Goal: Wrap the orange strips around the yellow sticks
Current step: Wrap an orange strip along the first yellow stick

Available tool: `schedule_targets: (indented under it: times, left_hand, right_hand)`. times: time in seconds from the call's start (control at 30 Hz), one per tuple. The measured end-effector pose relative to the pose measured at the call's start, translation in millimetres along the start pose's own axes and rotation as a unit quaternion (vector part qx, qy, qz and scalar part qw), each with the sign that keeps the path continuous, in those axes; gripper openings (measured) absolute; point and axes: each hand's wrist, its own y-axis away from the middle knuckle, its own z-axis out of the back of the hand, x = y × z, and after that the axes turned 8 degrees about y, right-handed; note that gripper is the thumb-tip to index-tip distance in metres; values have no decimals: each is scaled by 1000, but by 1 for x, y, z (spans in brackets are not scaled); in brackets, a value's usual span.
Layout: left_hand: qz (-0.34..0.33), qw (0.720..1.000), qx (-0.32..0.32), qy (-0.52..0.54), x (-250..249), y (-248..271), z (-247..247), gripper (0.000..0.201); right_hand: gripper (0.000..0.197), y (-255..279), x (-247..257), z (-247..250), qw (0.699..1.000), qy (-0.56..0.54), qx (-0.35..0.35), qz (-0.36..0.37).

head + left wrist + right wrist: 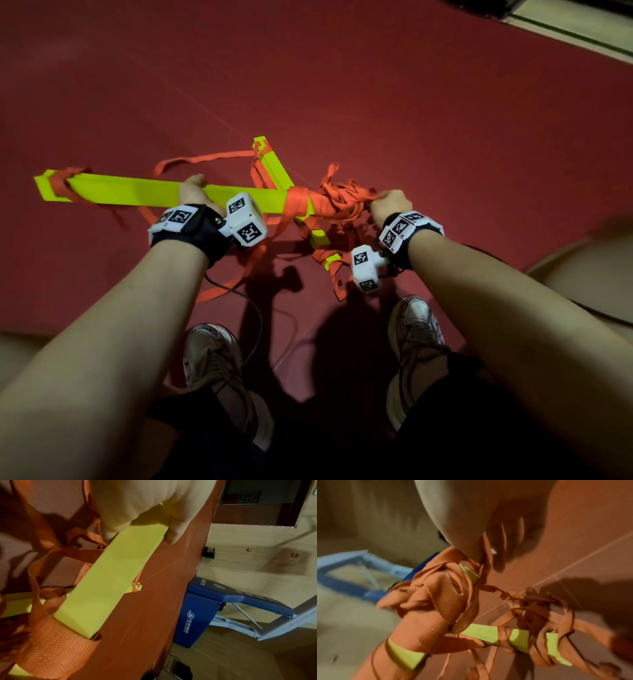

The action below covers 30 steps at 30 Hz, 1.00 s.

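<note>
Head view: left hand [193, 193] wraps round the long yellow sticks [144, 192], which run 9 to 3 o'clock above the red floor [411, 102]. Right hand [390, 205] at 3 o'clock of the bundle, fingers clamped on a bunch of orange strips [342, 202]. Strips are wound thick at the crossing point, where a second stick bundle [274, 164] runs 12 to 5 o'clock. More strip wrapped at the far 9 o'clock end; loose loops trail on the floor toward 6 o'clock. Two shoes [219, 370] at the bottom.

Left wrist view: fingers [173, 532] and thumb clamped on the stick's edges at 12 o'clock; flat yellow stick [109, 582] runs down to 7 o'clock into a wide band of orange strip [56, 646]. Blue padded bench [199, 609] at 4 o'clock.

Right wrist view: blurred. Fingers [513, 536] curled, pinching strip strands [486, 555] at 12 o'clock. Wound orange mass [436, 601] at centre, yellow stick [481, 632] showing between wraps toward 5 o'clock.
</note>
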Motion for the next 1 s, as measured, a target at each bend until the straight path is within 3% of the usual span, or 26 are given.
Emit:
schedule_targets:
  times: [0.1, 0.23, 0.4, 0.53, 0.6, 0.77, 0.9, 1.0]
  left_hand:
    - [-24, 1000, 6, -9, -4, -2, -2, 65]
    - [-65, 998, 1, -2, -8, -4, -7, 28]
    - [-119, 991, -11, -53, -12, -10, -10, 40]
    - [-166, 984, -67, -12, -47, -26, 6, 36]
    - [-203, 975, -85, 13, -53, -12, 8, 27]
    - [-236, 970, -27, 50, -25, 6, -14, 22]
    - [-218, 973, 9, 70, -15, 13, -27, 26]
    - [-224, 971, 7, 77, -17, 13, -29, 28]
  right_hand:
    - [15, 6, -5, 6, 997, 81, -7, -3]
    - [12, 6, -15, 11, 983, 182, 1, 14]
    - [18, 8, -20, 45, 970, 233, -5, 65]
    - [28, 19, -32, 72, 968, 247, 18, 51]
    - [26, 8, -35, 67, 976, 215, 21, -8]
    - [49, -4, 0, 10, 995, 5, 42, 92]
    - [60, 28, 32, -16, 956, 103, 164, 220]
    - [57, 31, 34, -23, 925, 192, 208, 254]
